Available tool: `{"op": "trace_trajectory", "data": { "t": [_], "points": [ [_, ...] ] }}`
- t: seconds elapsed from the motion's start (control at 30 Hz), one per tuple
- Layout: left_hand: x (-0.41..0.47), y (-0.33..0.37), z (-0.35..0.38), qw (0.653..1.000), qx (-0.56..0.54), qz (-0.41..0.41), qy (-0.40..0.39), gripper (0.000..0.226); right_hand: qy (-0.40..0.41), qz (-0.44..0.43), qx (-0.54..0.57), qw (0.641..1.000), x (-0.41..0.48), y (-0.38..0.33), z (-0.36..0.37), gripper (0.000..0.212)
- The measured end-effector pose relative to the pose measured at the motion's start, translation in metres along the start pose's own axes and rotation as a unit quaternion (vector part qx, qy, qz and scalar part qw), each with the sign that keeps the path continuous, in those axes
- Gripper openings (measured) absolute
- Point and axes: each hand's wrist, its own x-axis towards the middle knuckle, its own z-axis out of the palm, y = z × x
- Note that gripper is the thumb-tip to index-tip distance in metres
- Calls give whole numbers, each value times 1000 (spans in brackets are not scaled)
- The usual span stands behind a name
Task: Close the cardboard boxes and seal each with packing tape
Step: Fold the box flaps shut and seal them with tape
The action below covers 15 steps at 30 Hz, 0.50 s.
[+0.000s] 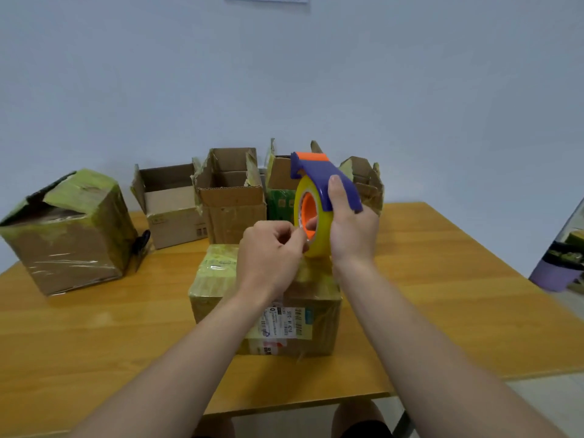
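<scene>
A closed cardboard box (221, 279) with yellowish tape on its top and a shipping label on its front sits at the table's middle. Above its far right corner my right hand (350, 226) grips a tape dispenser (325, 175) with a purple handle, an orange core and a yellowish tape roll (319, 245). My left hand (271, 251) has its fingers curled and pinches at the roll's lower left edge, where the tape end is. A taped box (72, 229) stands tilted at the left. Several open boxes stand along the back: a low one (170, 210), a taller one (234, 200), another behind the dispenser (281, 181) and one to its right (366, 181).
The wooden table (442, 279) has bare surface at the front left and the right. A black object (142, 241) lies between the tilted box and the low open box. A purple bin (556, 273) stands on the floor off the table's right edge. The wall is close behind.
</scene>
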Motion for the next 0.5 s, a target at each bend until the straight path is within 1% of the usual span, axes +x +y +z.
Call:
{"op": "trace_trajectory", "data": {
  "t": [0.07, 0.13, 0.17, 0.23, 0.3, 0.33, 0.4, 0.5],
  "points": [
    [-9, -1, -3, 994, 90, 55, -20, 26, -1, -26, 1, 1000, -10, 12, 5, 35],
    [-22, -6, -7, 976, 187, 105, -35, 21, -10, -50, 5, 999, -15, 18, 6, 36],
    [-30, -10, -8, 965, 226, 125, -46, 24, -11, -52, 5, 999, -16, 19, 5, 40],
    [-46, -12, -7, 942, 289, 143, -88, 46, -5, -47, 10, 999, -15, 18, 4, 46],
    [-58, -6, -2, 917, 348, 130, -146, 71, -1, -49, 8, 999, -15, 17, 5, 45],
    [-61, -2, -1, 904, 372, 121, -171, 77, -1, -51, 5, 999, -15, 17, 7, 42],
    [-60, 3, -1, 888, 395, 112, -207, 78, -3, -57, -3, 998, -15, 18, 9, 33],
    [-55, 3, -13, 884, 384, 116, -241, 83, -7, -67, -5, 998, -15, 18, 9, 27]
  ]
}}
